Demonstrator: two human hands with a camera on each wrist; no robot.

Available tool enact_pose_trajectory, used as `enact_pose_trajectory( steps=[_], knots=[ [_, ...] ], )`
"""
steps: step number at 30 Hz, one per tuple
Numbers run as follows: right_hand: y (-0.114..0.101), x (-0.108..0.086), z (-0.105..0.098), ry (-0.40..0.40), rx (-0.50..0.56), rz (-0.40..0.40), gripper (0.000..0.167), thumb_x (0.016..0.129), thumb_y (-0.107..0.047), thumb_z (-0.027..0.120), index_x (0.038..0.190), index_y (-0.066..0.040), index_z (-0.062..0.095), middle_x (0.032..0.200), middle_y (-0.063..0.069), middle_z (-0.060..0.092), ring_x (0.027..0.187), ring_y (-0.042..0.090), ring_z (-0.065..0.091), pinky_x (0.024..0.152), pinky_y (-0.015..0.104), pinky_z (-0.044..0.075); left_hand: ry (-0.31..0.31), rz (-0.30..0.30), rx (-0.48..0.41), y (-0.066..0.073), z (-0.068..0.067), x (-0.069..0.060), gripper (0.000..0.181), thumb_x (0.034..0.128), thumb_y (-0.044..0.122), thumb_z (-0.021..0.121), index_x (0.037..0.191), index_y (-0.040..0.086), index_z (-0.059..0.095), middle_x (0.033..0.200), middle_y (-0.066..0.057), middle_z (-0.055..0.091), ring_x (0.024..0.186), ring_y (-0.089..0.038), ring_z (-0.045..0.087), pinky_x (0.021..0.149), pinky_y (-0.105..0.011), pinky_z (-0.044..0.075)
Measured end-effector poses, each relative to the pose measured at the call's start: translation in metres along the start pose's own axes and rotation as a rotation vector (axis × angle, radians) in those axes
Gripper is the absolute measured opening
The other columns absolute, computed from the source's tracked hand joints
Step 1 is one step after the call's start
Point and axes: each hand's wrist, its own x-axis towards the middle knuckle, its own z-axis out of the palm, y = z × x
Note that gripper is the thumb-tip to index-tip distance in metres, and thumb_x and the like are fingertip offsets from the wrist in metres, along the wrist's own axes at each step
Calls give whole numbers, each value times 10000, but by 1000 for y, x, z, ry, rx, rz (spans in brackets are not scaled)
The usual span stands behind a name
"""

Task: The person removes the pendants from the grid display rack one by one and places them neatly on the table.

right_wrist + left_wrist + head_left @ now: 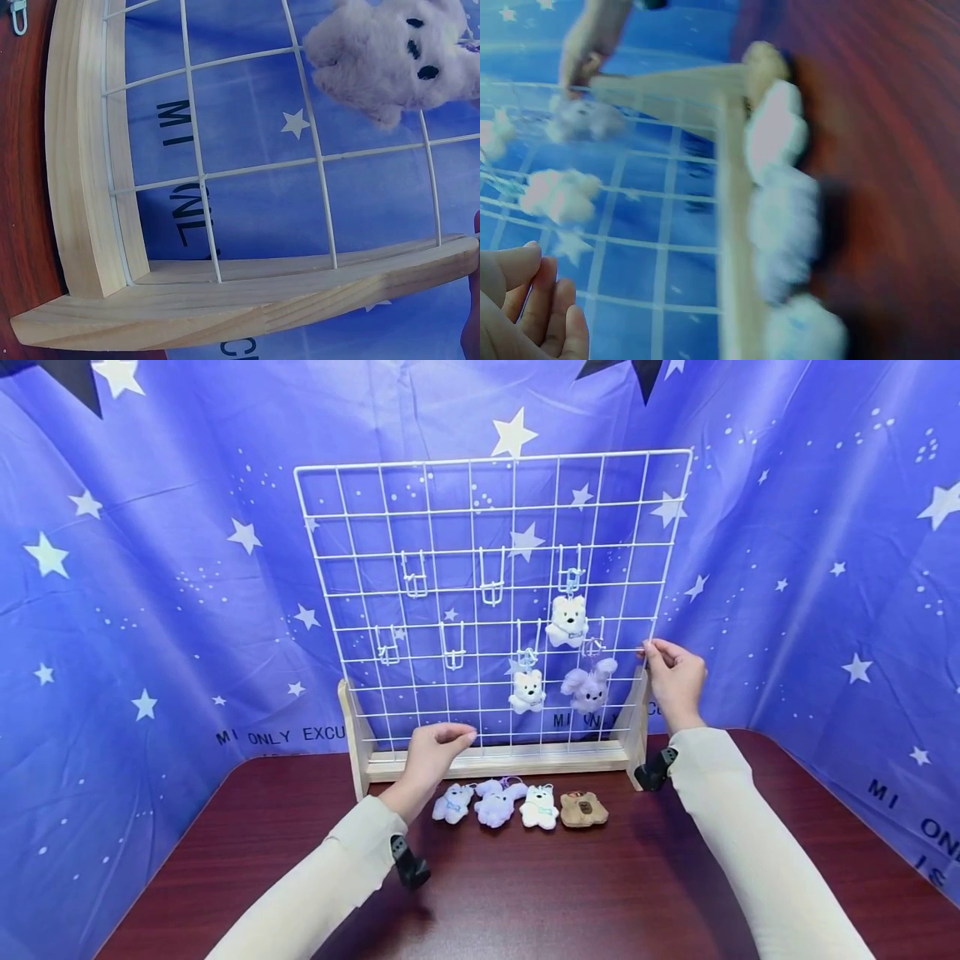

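A white wire grid rack [491,628] stands upright on wooden feet. My right hand [678,678] is at its right side, thumb and fingertips pinching the edge wire above the wooden foot [247,315]. My left hand [435,758] hovers before the lower rack, holding nothing, fingers loosely bent. Two white bear plush keychains [568,622] and a lilac long-eared plush keychain [589,687] hang from hooks on the right. Along the table in front lie a pale bear plush [453,803], a lilac plush [498,803], a white bear plush [539,807] and a brown plush [583,810].
Several hooks [415,578] on the rack's left and middle hold no plush. The rack's wooden base bar [495,766] runs behind the row on the dark red table [570,893]. A blue star-patterned cloth [225,568] surrounds the table's back and sides.
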Motion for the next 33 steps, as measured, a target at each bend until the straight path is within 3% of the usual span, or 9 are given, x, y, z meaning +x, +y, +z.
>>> enact_pose_trajectory(
  steps=[7, 13, 18, 25, 33],
  knots=[
    [-1, 1, 0, 3, 9, -9, 252, 891, -180, 657, 1024, 29, 706, 691, -197, 641, 652, -98, 584, 579, 99, 407, -44, 76, -30, 38, 18, 15, 194, 836, 130, 713, 990, 12, 720, 949, -85, 721, 850, -114, 633, 763, -259, 496],
    [-4, 1, 1, 1, 9, -2, 252, 890, -185, 658, 1028, 21, 707, 690, -193, 644, 656, -101, 580, 583, 101, 402, -40, 113, -66, 58, 39, 26, 178, 835, 75, 702, 997, 1, 711, 958, -115, 716, 867, -158, 657, 789, -263, 518],
    [-2, -1, -1, -1, 10, -1, 254, 891, -174, 656, 1033, 31, 702, 703, -179, 658, 659, -114, 575, 592, 96, 405, 4, 140, -46, 65, 54, 35, 190, 827, 71, 710, 1007, 11, 708, 949, -112, 719, 866, -166, 667, 739, -229, 516],
    [1, -1, -3, -2, -4, 8, 266, 891, -203, 657, 1041, 11, 707, 680, -238, 622, 667, -106, 571, 590, 100, 404, 97, 202, 84, 69, 68, 48, 176, 823, 108, 721, 982, 32, 717, 906, -78, 726, 817, -169, 670, 732, -244, 515],
    [0, 0, -1, 8, -15, -27, 258, 889, -197, 660, 1014, 24, 711, 663, -260, 598, 641, -115, 561, 565, 105, 380, 158, 204, 148, 70, 76, 56, 171, 805, 156, 746, 945, 60, 727, 873, -49, 725, 782, -156, 664, 722, -242, 502]
  ],
)
